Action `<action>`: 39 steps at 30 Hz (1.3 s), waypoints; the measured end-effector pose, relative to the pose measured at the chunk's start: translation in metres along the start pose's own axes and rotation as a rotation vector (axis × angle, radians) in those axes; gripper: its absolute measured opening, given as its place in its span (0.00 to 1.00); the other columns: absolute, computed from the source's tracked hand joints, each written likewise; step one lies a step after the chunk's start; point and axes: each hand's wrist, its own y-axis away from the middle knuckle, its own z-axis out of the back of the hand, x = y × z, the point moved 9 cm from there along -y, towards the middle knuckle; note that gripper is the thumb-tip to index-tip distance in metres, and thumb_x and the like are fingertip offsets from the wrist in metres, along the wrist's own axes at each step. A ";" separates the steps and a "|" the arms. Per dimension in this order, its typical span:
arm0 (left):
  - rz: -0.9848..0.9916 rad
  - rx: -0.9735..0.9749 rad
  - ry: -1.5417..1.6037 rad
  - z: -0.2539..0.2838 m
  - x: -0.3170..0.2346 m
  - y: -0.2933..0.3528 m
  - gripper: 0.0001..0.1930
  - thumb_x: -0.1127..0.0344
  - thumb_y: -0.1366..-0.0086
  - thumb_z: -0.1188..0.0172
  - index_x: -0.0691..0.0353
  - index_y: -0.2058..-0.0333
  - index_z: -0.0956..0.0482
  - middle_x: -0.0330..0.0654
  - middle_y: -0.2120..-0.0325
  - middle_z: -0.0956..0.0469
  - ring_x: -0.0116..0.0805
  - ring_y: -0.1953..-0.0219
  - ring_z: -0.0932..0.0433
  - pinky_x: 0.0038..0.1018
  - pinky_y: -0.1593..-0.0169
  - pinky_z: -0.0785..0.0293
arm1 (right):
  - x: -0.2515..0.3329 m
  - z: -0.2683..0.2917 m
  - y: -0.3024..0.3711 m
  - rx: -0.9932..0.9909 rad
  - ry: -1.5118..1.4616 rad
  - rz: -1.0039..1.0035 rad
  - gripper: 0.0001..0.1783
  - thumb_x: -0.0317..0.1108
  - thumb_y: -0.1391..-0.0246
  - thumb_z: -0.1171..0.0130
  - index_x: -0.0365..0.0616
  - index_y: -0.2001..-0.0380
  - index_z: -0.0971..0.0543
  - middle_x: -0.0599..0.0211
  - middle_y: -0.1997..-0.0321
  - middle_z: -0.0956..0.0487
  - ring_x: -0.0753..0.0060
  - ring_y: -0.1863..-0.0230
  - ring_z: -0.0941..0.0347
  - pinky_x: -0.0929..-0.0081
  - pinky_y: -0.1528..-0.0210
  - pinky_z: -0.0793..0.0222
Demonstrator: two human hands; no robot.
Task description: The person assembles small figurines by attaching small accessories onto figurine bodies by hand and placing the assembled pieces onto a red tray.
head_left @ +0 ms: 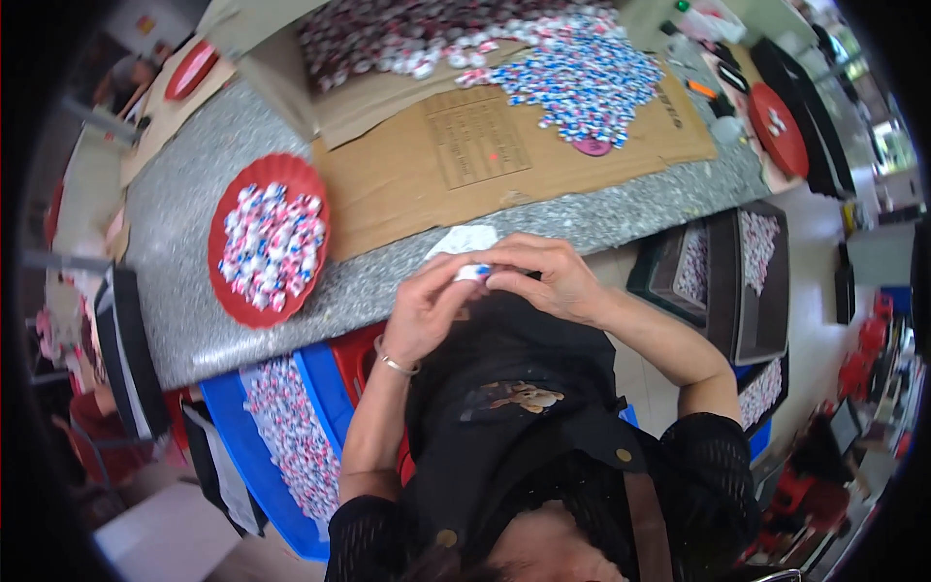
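At the table's front edge both hands meet over a small white piece with blue on it [472,273]; its exact kind I cannot make out. My left hand [427,303] pinches it from the left, a bangle on its wrist. My right hand [558,276] closes on the same piece from the other side. Just beyond the fingers lies a white cloth or paper [464,241]. Left of the hands, a red scalloped dish [219,254] holds many small white pieces marked pink and blue.
Cardboard [388,209] covers the grey speckled table [179,320], with piles of blue-white [592,82] and pink-white pieces [388,39] on it. Filled blue bins [228,422] and dark crates [766,325] stand below. Another red dish [776,102] sits far right. A person [126,78] is at far left.
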 end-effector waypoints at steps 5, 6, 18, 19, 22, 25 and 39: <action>-0.305 -0.600 -0.771 0.113 -0.050 0.004 0.14 0.78 0.41 0.42 0.67 0.55 0.24 0.47 0.62 0.23 0.40 0.57 0.24 0.31 0.51 0.29 | -0.086 0.199 0.090 -0.928 0.362 -0.237 0.17 0.32 0.48 0.37 0.39 0.55 0.24 0.65 0.61 0.24 0.75 0.61 0.27 0.76 0.56 0.31; -0.404 -0.621 -1.004 0.135 -0.053 0.012 0.18 0.77 0.41 0.42 0.66 0.50 0.26 0.52 0.54 0.26 0.46 0.49 0.28 0.36 0.44 0.34 | -0.096 0.239 0.106 -1.065 0.389 -0.299 0.21 0.34 0.47 0.37 0.36 0.52 0.26 0.63 0.57 0.26 0.72 0.57 0.29 0.75 0.54 0.31; -0.270 -0.952 -1.110 0.136 -0.045 0.072 0.14 0.78 0.44 0.41 0.66 0.57 0.21 0.53 0.51 0.29 0.49 0.47 0.31 0.36 0.45 0.33 | -0.258 0.482 0.135 -0.783 0.807 -0.485 0.24 0.49 0.47 0.39 0.39 0.56 0.22 0.61 0.60 0.19 0.65 0.59 0.25 0.68 0.53 0.34; -0.281 -0.955 -1.127 0.133 -0.043 0.071 0.13 0.78 0.44 0.41 0.66 0.59 0.20 0.53 0.52 0.28 0.49 0.48 0.29 0.35 0.46 0.33 | -0.262 0.488 0.135 -0.789 0.791 -0.463 0.25 0.49 0.47 0.39 0.38 0.56 0.22 0.59 0.61 0.19 0.65 0.59 0.25 0.68 0.53 0.33; -0.303 -0.976 -1.104 0.132 -0.041 0.072 0.13 0.79 0.45 0.41 0.65 0.60 0.20 0.52 0.56 0.28 0.49 0.52 0.27 0.35 0.49 0.31 | -0.257 0.496 0.136 -0.795 0.749 -0.323 0.23 0.44 0.40 0.44 0.31 0.55 0.25 0.57 0.59 0.21 0.67 0.59 0.27 0.71 0.53 0.32; -0.283 -1.019 -1.095 0.139 -0.033 0.080 0.12 0.78 0.46 0.39 0.65 0.62 0.21 0.51 0.57 0.27 0.48 0.53 0.27 0.35 0.50 0.31 | -0.222 0.432 0.111 -0.749 0.350 -0.267 0.21 0.42 0.38 0.47 0.35 0.51 0.28 0.61 0.56 0.23 0.70 0.58 0.26 0.72 0.53 0.31; -0.123 -0.548 -1.394 0.144 -0.018 0.046 0.27 0.46 0.50 0.33 0.55 0.55 0.21 0.46 0.48 0.29 0.49 0.41 0.36 0.48 0.40 0.42 | -0.051 0.032 0.001 0.292 0.454 -0.274 0.20 0.36 0.48 0.37 0.40 0.53 0.26 0.53 0.62 0.20 0.56 0.60 0.21 0.66 0.58 0.28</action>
